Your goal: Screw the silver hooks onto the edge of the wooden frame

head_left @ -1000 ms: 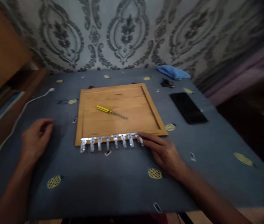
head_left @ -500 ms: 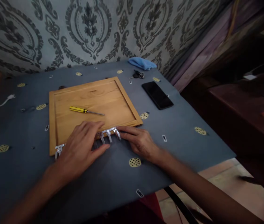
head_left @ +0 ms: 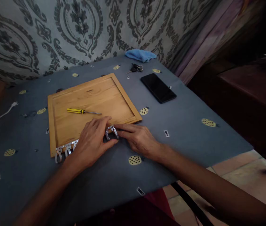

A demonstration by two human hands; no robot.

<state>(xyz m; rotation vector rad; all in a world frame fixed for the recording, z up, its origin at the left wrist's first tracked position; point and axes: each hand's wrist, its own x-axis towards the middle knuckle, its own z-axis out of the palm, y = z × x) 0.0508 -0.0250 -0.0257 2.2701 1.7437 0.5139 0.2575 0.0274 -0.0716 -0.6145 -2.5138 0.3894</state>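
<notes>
A shiny metal hook rail (head_left: 67, 145) with several curved hooks lies along the near edge of a framed wooden panel (head_left: 89, 91). My left hand (head_left: 93, 141) reaches over the rail and hides its middle, fingers on the panel side and thumb on the near side, curled around it. At the rail's right end, my right hand (head_left: 140, 138) holds the tip with fingers close together; its thumb is hidden. On the panel, beyond my hands, rests a screwdriver (head_left: 83, 111) with a yellow and black handle, its shaft pointing right.
A black phone (head_left: 158, 88) lies to the right of the panel. Behind it are keys (head_left: 135, 68) and a crumpled blue cloth (head_left: 140, 55) near the patterned wall. A white cable (head_left: 0, 117) runs along the left. The table's right edge (head_left: 229, 157) drops to a tiled floor.
My left hand has slid right along the rail, uncovering more hooks on the left and covering some on the right. My right hand stays at the right end. The view has shifted slightly.
</notes>
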